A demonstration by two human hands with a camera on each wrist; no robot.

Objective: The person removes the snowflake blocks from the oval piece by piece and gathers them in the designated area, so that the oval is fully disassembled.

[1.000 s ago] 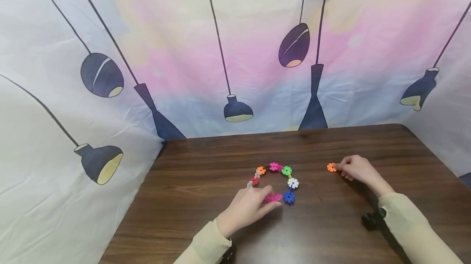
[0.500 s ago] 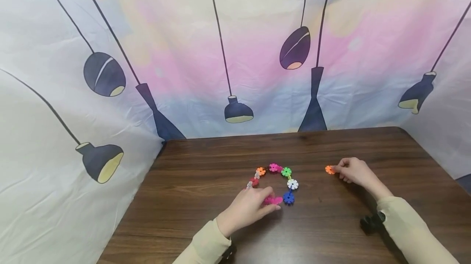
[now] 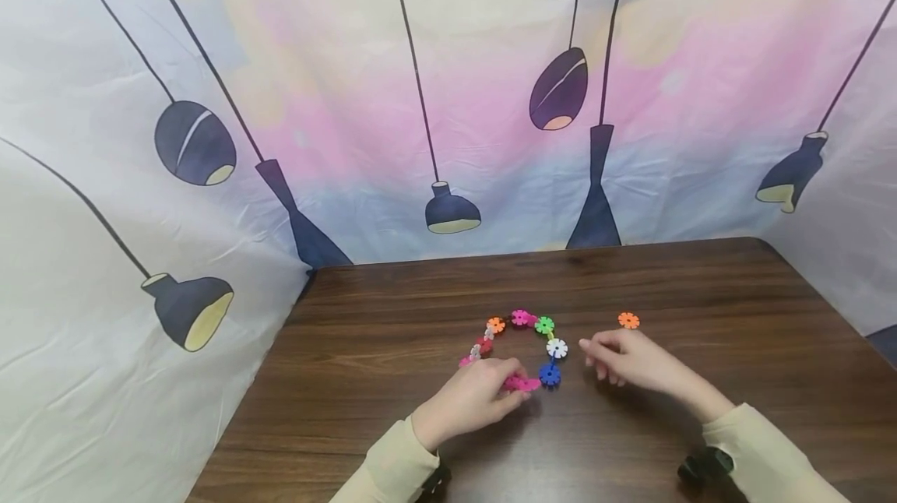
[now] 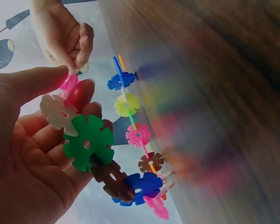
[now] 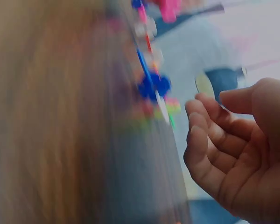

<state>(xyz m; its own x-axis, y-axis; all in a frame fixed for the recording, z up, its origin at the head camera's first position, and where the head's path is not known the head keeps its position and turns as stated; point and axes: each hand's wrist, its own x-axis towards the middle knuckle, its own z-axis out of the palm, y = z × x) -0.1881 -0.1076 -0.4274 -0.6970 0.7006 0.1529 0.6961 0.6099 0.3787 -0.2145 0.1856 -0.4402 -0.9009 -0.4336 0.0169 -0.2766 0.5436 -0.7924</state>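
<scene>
A chain of interlocking snowflake discs curves in a ring on the table. Its pink end disc [image 3: 522,384] is pinched between the thumb and fingers of my left hand [image 3: 468,400]. In the left wrist view, a white disc, a green disc [image 4: 88,142] and a brown one run down from the pinched pink disc [image 4: 69,86]. At the chain's other end lies a blue disc [image 3: 550,375], close to the pink one; whether they touch I cannot tell. My right hand [image 3: 641,367], fingers loosely bent, holds nothing and hovers right of the white disc [image 3: 557,348]. A loose orange disc [image 3: 628,320] lies beyond it.
The brown wooden table [image 3: 392,293] runs back to a fabric backdrop [image 3: 378,121] printed with hanging lamps. A black wrist mount [image 3: 704,466] sits under the right sleeve. Wood surface extends on both sides of the ring.
My right hand has let go of the orange disc and moved left and toward me, nearer the ring. The orange disc stays on the table. My left hand keeps its pinch, almost unmoved.
</scene>
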